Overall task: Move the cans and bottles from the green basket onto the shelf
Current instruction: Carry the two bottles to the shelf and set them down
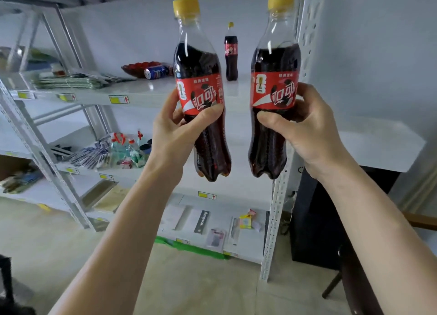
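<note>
Yellow-capped plastic cola bottles, left and right, are hanging upright, fingers of left hand and right hand clamping them before the white shelf's front edge

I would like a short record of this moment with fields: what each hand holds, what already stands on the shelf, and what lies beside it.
left hand: left hand grips the left cola bottle, upright, yellow cap
right hand: right hand grips the right cola bottle, upright, yellow cap
on shelf: third cola bottle stands upright on the shelf
beside it: blue can lying on its side by a red dish
green basket: not in view
</note>
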